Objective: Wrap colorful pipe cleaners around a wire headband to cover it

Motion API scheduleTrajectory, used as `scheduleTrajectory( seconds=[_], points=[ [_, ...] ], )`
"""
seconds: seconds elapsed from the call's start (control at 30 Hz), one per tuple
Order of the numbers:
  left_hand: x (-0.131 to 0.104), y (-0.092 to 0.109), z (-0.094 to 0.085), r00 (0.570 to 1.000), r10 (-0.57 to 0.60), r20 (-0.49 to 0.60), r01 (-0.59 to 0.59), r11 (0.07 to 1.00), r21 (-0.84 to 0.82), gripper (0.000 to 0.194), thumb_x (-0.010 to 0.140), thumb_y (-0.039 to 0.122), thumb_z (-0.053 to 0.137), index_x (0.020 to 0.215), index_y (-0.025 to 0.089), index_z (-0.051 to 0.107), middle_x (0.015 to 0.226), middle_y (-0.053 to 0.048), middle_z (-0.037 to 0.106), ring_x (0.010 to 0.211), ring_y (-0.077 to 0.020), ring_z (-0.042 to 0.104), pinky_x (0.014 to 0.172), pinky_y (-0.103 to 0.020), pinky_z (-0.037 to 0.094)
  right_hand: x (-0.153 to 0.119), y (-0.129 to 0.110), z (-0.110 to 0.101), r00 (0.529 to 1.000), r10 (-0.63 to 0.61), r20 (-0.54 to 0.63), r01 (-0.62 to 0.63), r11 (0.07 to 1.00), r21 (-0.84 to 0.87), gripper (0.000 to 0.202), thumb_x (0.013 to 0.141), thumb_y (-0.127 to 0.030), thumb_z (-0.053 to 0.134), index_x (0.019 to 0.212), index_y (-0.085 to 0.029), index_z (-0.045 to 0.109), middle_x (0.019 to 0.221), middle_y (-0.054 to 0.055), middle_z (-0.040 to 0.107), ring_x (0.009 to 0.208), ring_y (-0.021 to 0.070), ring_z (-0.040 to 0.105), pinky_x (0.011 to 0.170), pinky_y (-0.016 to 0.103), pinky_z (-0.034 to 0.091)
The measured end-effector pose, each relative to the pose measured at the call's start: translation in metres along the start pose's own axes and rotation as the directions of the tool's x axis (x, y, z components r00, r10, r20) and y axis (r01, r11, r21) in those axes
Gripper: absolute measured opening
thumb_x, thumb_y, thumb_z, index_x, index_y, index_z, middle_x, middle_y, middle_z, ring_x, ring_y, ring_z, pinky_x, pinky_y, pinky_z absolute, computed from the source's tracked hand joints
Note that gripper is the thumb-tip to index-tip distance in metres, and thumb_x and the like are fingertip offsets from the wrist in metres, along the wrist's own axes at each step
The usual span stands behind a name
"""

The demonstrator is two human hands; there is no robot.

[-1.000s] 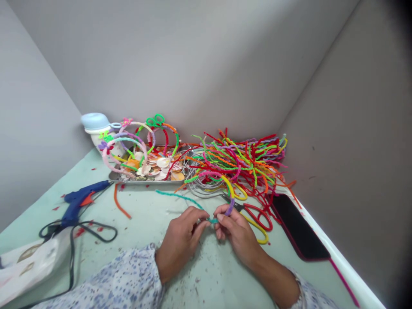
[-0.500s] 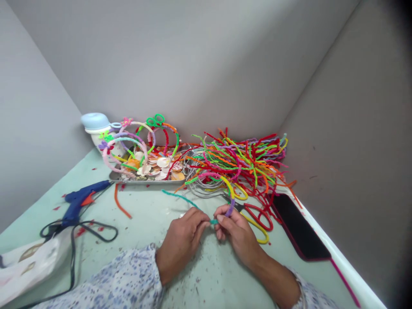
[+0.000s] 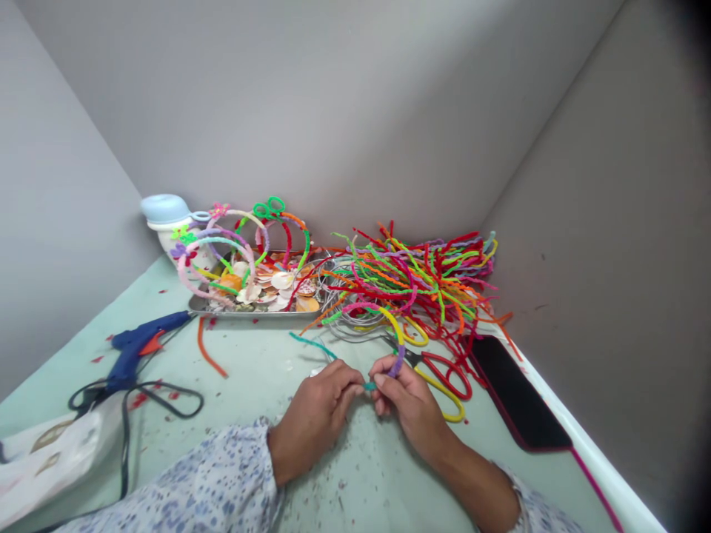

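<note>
Near the table's middle, my left hand (image 3: pixel 319 414) pinches a teal pipe cleaner (image 3: pixel 314 343), whose free end sticks out up and to the left. Close beside it, my right hand (image 3: pixel 414 403) grips the purple end of a curved, wrapped band (image 3: pixel 398 329) coloured green, pink, yellow and purple. A short teal section shows between the fingertips of both hands, next to the purple part. The band arches up and leftward from my right hand. Fingers hide where the teal strand meets the band's core.
Behind lie a metal tray (image 3: pixel 266 314) of shells with wrapped hoops (image 3: pixel 216 240), and a heap of pipe cleaners (image 3: pixel 422 274). Red-handled scissors (image 3: pixel 447 370) and a phone (image 3: pixel 519 392) are at right. A blue glue gun (image 3: pixel 133 344), its cord and a white bottle (image 3: pixel 172 226) are at left.
The free end of the teal pipe cleaner has shifted right and looks shorter. Both hands have stayed nearly in place, still holding the same things.
</note>
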State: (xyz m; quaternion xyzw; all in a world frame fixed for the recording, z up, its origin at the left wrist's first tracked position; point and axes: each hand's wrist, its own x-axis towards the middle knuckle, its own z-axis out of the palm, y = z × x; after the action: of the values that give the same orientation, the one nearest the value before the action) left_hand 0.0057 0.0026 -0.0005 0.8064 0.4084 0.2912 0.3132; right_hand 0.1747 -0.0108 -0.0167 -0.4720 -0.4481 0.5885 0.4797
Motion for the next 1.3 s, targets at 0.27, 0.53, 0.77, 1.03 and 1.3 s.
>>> scheduleTrajectory(
  seconds=[0.27,0.53,0.77,1.03,1.3],
  points=[
    [-0.0006,-0.0001,-0.0002,0.999,0.015,0.031,-0.015,1.000,0.020,0.023,0.096,0.024,0.038,0.088,0.018,0.059,0.084,-0.003,0.058,0.077,-0.0150,0.056,0.071,-0.026,0.042,-0.0012,-0.0012,0.0001,1.000,-0.006,0.023,0.006,1.000,-0.012,0.017,0.083,-0.034,0.055,0.085,-0.018,0.053,0.060,-0.004,0.054,0.049,0.0095,0.048,0.050,0.023,0.036],
    [0.0007,-0.0013,0.0016,1.000,-0.013,0.008,0.013,1.000,-0.005,0.022,0.095,0.024,0.040,0.088,0.019,0.060,0.083,-0.002,0.057,0.078,-0.0146,0.055,0.072,-0.025,0.041,-0.0007,-0.0002,0.0011,1.000,-0.020,0.004,0.020,1.000,-0.009,0.017,0.082,-0.034,0.056,0.085,-0.018,0.052,0.060,-0.004,0.053,0.051,0.0101,0.049,0.052,0.024,0.037],
    [-0.0006,0.0016,0.0008,0.999,-0.016,0.048,0.014,0.999,0.034,0.024,0.096,0.026,0.036,0.088,0.018,0.059,0.085,-0.003,0.057,0.078,-0.0158,0.055,0.071,-0.027,0.041,-0.0015,-0.0021,0.0020,0.999,-0.038,0.017,0.039,0.999,-0.011,0.016,0.082,-0.034,0.056,0.082,-0.018,0.053,0.061,-0.004,0.051,0.051,0.0102,0.047,0.052,0.024,0.037],
    [0.0007,-0.0016,0.0028,0.998,-0.028,0.064,0.029,1.000,-0.012,0.021,0.095,0.024,0.038,0.085,0.018,0.056,0.084,-0.003,0.058,0.078,-0.0160,0.054,0.071,-0.027,0.040,-0.0023,-0.0018,0.0007,0.998,-0.056,0.033,0.057,0.998,-0.033,0.016,0.084,-0.034,0.054,0.085,-0.018,0.053,0.063,-0.004,0.050,0.053,0.0105,0.048,0.054,0.024,0.038],
    [0.0003,-0.0007,0.0007,0.997,-0.029,0.073,0.033,0.999,-0.044,0.020,0.094,0.023,0.039,0.085,0.018,0.056,0.084,-0.003,0.058,0.079,-0.0158,0.054,0.072,-0.027,0.040,-0.0032,-0.0006,0.0011,0.997,-0.075,0.032,0.077,0.996,-0.036,0.015,0.084,-0.033,0.055,0.085,-0.019,0.054,0.064,-0.004,0.050,0.053,0.0108,0.048,0.054,0.024,0.039]
  ],
)
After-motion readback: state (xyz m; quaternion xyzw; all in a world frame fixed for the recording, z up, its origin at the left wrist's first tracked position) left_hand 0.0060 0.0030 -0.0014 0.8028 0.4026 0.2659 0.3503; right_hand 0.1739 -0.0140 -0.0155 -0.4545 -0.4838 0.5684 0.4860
